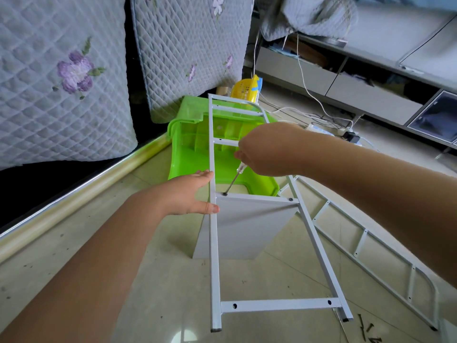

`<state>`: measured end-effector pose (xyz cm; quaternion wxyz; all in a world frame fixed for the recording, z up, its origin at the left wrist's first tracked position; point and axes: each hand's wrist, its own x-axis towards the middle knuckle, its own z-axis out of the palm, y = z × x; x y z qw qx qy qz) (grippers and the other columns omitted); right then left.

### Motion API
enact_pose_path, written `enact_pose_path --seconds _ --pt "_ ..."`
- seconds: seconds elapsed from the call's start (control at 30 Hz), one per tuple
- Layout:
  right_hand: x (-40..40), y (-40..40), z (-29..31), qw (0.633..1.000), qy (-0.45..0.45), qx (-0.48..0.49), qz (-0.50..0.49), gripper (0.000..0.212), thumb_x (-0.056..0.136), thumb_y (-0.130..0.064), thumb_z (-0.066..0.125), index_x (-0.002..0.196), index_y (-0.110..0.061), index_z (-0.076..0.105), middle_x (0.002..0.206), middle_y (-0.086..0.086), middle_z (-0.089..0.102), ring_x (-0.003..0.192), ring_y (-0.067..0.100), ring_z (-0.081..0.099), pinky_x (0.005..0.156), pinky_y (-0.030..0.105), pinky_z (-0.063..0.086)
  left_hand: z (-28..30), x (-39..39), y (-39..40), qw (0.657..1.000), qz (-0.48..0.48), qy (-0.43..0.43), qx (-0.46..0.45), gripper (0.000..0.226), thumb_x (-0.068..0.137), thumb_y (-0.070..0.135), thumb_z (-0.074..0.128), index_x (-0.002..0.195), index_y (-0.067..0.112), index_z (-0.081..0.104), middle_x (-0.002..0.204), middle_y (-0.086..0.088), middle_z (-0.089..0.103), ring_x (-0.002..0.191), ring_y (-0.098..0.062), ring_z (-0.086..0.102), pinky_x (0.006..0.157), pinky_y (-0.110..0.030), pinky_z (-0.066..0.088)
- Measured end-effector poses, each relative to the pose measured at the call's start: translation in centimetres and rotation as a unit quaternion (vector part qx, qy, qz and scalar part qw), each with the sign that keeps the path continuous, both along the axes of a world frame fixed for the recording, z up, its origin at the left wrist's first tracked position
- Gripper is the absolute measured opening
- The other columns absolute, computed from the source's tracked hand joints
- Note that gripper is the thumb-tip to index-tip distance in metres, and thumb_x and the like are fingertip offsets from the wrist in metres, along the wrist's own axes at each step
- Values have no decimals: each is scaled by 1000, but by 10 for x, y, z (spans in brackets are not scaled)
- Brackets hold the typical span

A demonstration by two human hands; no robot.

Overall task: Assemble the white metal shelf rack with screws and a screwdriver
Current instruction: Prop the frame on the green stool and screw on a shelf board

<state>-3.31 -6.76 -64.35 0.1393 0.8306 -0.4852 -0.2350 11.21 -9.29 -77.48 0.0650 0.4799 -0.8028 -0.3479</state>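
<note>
White frame (214, 243), grey-white panel (242, 226), bright green bin (197, 154), yellow basket (243, 91), grey quilted cushions (61, 78) with purple flowers, beige floor (160, 280).

Bare forearms, no sleeves visible

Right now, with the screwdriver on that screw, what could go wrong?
The screwdriver meets the left screw at a slant, so it may slip out. The left hand only rests flat against the frame rail, so the frame could shift. Loose screws lie on the floor near the frame's foot, easily scattered.
</note>
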Motion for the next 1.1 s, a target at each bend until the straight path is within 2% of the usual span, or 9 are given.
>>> enact_pose_path --seconds 0.1,0.33,0.4,0.5,0.6,0.7,0.77,0.93,1.1 --pt "-4 2 2 997 48 20 63 34 100 -32 32 119 -9 49 114 9 47 94 26 51 69 31 37 -3 1 -1 1000 6 11 0 88 84 36 64 149 20 7 156 9 2 141 -1 1 112 -19 7" --pt "-3 -5 13 984 114 25 133 30 98 -31 36 109 -14 58 105 6 59 93 25 53 69 30 38 -4 0 -3 1000 4 10 -12 88 82 36 65 149 19 10 156 7 4 141 -2 2 112 -20 8" --pt "-2 -6 12 991 86 42 89 30 98 -30 38 105 -11 60 95 6 60 83 23 46 65 26 35 -4 0 -3 1000 3 9 -15 89 82 35 66 149 18 10 156 6 4 142 -2 3 113 -20 8" --pt "8 -14 6 994 -34 90 -48 28 93 -20 47 71 -4 54 63 4 45 70 23 45 55 24 35 -4 0 -4 1000 0 9 -18 89 82 35 66 149 17 10 156 5 5 142 -3 3 112 -20 8" --pt "8 -23 6 959 -158 133 -195 30 91 -12 50 62 -6 53 50 6 38 39 17 36 37 13 30 -5 0 -4 1000 -1 10 -19 89 81 35 67 149 17 11 156 6 6 141 -2 3 113 -20 8" --pt "5 -12 7 978 -57 142 -141 26 95 -12 42 79 -5 61 70 12 57 48 20 41 51 24 43 -5 0 -3 1000 -3 14 -17 89 82 35 67 149 18 10 155 6 5 141 -2 3 112 -19 8" --pt "7 2 5 995 52 78 -36 22 93 -9 38 79 -7 55 73 7 51 62 23 41 59 30 41 -5 1 -2 1000 -3 19 -15 89 82 35 67 149 18 10 156 6 5 141 -2 3 112 -19 8" --pt "6 9 -1 970 176 4 166 26 98 -13 33 102 -9 59 76 4 55 70 25 42 46 25 26 -3 2 1 999 2 21 -31 88 80 36 68 148 19 14 156 5 8 142 -4 7 111 -19 11" --pt "14 3 -1 984 149 14 97 25 98 -24 38 99 -11 59 60 -2 30 70 23 39 54 27 33 -2 2 3 999 11 20 -47 87 78 38 69 147 22 18 155 4 12 142 -7 11 111 -21 14"
